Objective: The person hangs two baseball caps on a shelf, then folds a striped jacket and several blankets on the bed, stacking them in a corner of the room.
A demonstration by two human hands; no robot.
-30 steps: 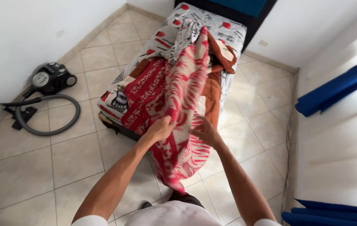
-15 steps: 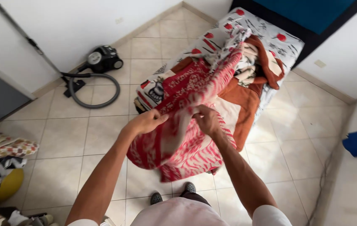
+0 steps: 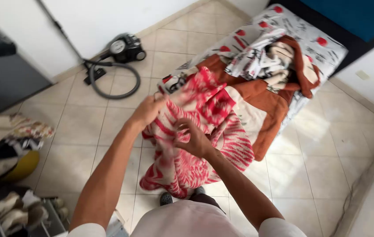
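With both hands, left [image 3: 148, 110] and right [image 3: 192, 139], clenched on the bunched red-and-white patterned fleece blanket [image 3: 195, 131], we judge gathering underway off the bed [image 3: 310, 39] at 1 o'clock; regripping seems due.

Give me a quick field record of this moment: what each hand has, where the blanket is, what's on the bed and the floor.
left hand: grips upper edge of the red and white blanket
right hand: clutches the same blanket, lower down
blanket position: bunched, hanging in front of the person above the tiled floor
bed: orange blanket and crumpled patterned sheet on it
floor: vacuum cleaner with hose near wall
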